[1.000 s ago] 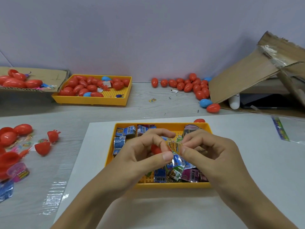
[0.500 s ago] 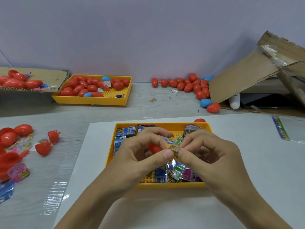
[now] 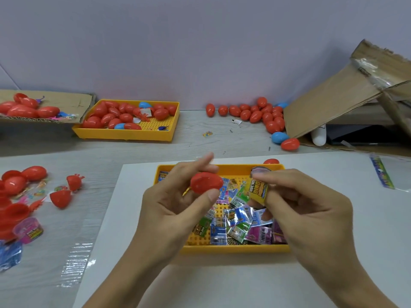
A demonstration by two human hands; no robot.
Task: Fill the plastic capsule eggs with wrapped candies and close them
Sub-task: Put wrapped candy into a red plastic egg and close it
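Left grip [image 3: 178,203] pinching red egg [image 3: 205,182], right grip [image 3: 311,210] pinching yellow candy [image 3: 258,191] – just beside

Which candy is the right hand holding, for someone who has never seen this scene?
Start at the near yellow tray of wrapped candies on the white sheet. Above its right half, the right hand pinches one yellow-wrapped candy. It alone is lifted off the pile, beside the red egg in the left hand.
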